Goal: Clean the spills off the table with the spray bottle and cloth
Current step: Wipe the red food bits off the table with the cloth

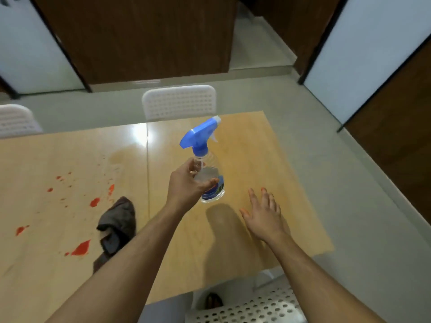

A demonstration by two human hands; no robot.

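Left hand (186,183) fingers curled on clear, blue-topped spray bottle (211,173); right hand (263,215) fingers splayed, holding nothing.

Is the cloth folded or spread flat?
Neither: the cloth lies crumpled in a heap on the table, with raised folds, beside the red spills.

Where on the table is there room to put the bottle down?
Bare wood lies between the right hand and the table's far right corner. Left of the cloth it is crowded with red spills.
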